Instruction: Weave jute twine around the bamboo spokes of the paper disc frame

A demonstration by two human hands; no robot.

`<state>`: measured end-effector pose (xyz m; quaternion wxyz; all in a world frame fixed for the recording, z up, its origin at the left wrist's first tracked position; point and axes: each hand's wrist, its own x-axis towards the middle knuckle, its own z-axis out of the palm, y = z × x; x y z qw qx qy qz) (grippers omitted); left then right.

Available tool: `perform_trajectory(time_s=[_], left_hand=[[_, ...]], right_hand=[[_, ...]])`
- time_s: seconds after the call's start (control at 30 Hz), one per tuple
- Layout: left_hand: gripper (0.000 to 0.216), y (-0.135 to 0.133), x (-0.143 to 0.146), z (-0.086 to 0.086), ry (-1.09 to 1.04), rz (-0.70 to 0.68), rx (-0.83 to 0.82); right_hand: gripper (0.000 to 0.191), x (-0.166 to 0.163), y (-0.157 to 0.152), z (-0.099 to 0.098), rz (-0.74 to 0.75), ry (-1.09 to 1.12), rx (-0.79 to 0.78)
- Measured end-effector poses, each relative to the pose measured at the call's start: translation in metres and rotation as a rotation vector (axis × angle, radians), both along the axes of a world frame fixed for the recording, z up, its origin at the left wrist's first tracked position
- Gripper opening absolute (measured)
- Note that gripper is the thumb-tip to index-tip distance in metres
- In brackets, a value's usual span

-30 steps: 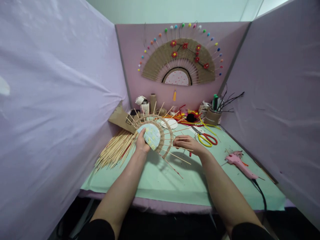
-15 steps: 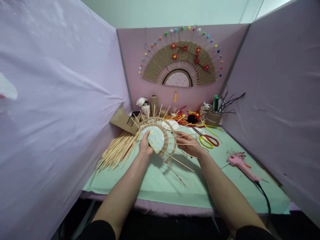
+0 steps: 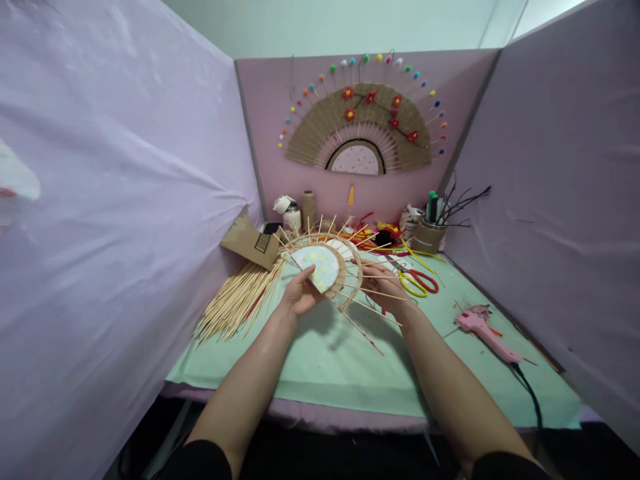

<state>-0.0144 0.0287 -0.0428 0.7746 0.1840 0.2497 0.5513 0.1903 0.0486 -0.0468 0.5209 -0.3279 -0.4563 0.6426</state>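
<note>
A half-round woven fan [image 3: 320,265] with thin wooden sticks fanning out is held above the table. Its centre is covered in pale blue cloth with yellow spots, and rows of brown twine run round it. My left hand [image 3: 302,293] grips the straight edge of the centre, thumb on top and fingers beneath. At the fan's right side, my right hand [image 3: 381,285] has its fingers closed at the outer twine band, among the sticks. Its fingertips are partly hidden, so whether they pinch twine or a stick is hard to see.
Left lies a heap of thin sticks [image 3: 230,307] under a cardboard piece [image 3: 253,241]. Scissors [image 3: 417,283] and a pink glue gun [image 3: 487,333] with a cord lie right. Behind are jars, a twine roll [image 3: 309,210] and coloured pipe cleaners. A finished fan [image 3: 365,120] hangs on the back panel.
The fan has shifted a little to the right and tilted flatter, its cloth centre appearing paler. Both hands have moved along with it.
</note>
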Motion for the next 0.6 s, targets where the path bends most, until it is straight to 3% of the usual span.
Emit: perform_trajectory(time_s=[0.43, 0.6], left_hand=[[0.047, -0.001, 0.014, -0.012, 0.132, 0.037, 0.032], [0.049, -0.002, 0.013, -0.007, 0.135, 0.155, 0.073]], right_hand=[[0.037, 0.000, 0.000, -0.001, 0.019, -0.040, 0.074], [0.038, 0.000, 0.001, -0.004, 0.046, -0.048, 0.095]])
